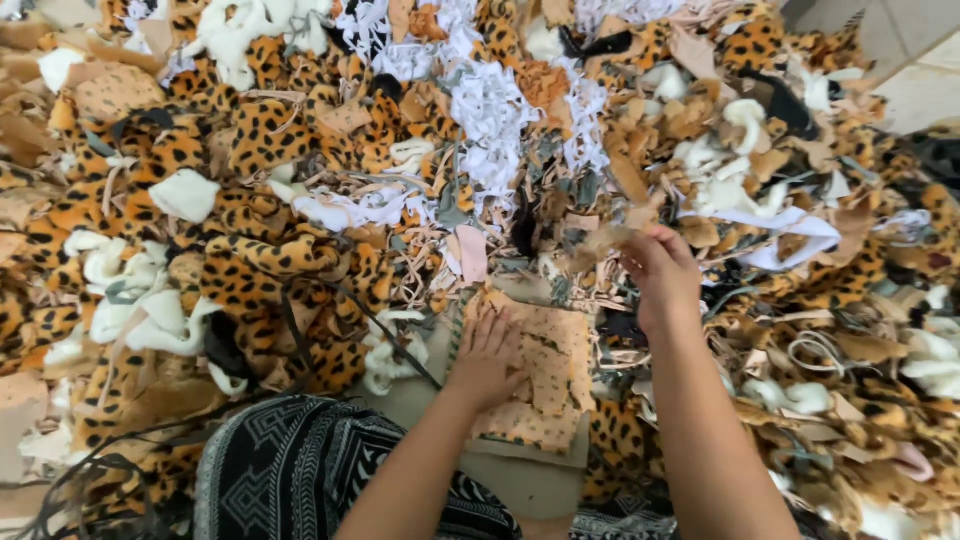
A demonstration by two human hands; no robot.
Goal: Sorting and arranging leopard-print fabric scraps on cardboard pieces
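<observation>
- The left hand (487, 358) is lying flat, fingers spread, pressing down on a small stack of tan spotted fabric pieces (545, 372) sitting near the viewer, just right of centre, on a plain beige surface (530, 480) that is showing below it.
- The right hand (660, 275) is reaching a little farther out, fingers closed in a pinch on a frayed tan scrap (605, 243) at the near edge of the heap; the scrap is blurring, so exactly how much of it is held is hard to tell.
- These pieces are looking light, thin and limp (they would fold or slide if lifted by one corner), so a flat palm on top or a pinch at an edge seems the sensible hold; nothing here appears fragile.
- The stack's layers are lying loosely, edges not aligned, and could shift sideways under a light push.
- No bin, box or bag is showing anywhere: the scraps are simply lying in one wide pile (300, 180) spreading left, right and far across the view.
- That pile is mixing leopard-print plush offcuts (265, 265), white fleecy bits (185, 195), white lace-like strips (490, 110) and tan backing pieces.
- A black-and-white patterned garment (280, 470) is covering the person's lap at the near left.
</observation>
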